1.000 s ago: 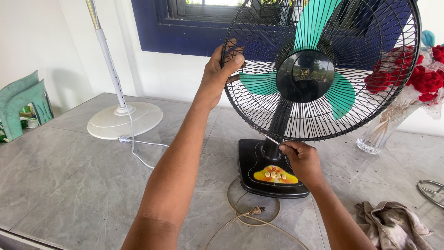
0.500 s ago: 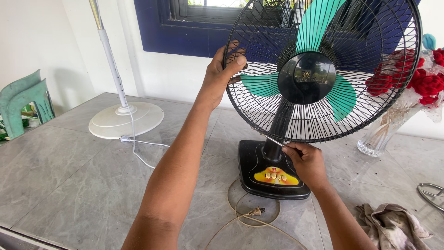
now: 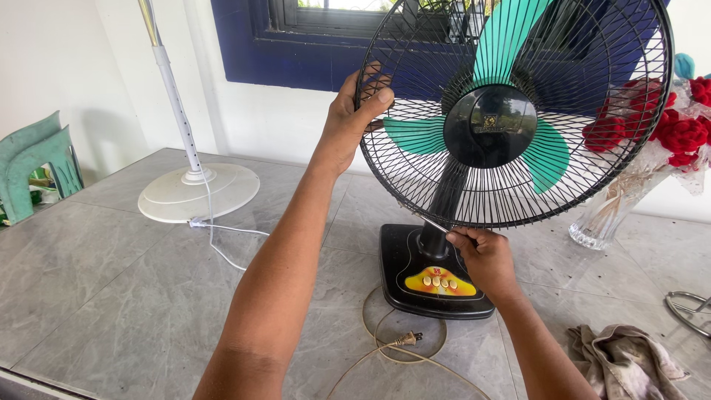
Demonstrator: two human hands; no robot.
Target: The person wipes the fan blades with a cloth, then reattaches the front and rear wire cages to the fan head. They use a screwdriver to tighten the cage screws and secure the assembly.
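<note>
A black table fan stands on a grey tiled surface, with a wire front grille (image 3: 592, 170), teal blades (image 3: 415, 135) and a black base (image 3: 411, 285) bearing a yellow button panel. My left hand (image 3: 354, 112) grips the grille's left rim. My right hand (image 3: 485, 259) is closed around a thin metal screwdriver (image 3: 433, 224) whose tip reaches the grille's bottom edge, just in front of the fan's neck. The fan's unplugged cord and plug (image 3: 406, 340) lie coiled before the base.
A white pedestal stand base (image 3: 198, 192) with pole and cable sits at the back left. A glass vase (image 3: 603, 215) holding red flowers stands to the right. A crumpled dirty rag (image 3: 629, 359) lies at the lower right, a metal ring (image 3: 685, 305) beside it. Green plastic chairs (image 3: 33, 167) far left.
Almost nothing differs. My right hand has shifted slightly with the screwdriver at the bottom of the grille; my left hand keeps its hold on the rim.
</note>
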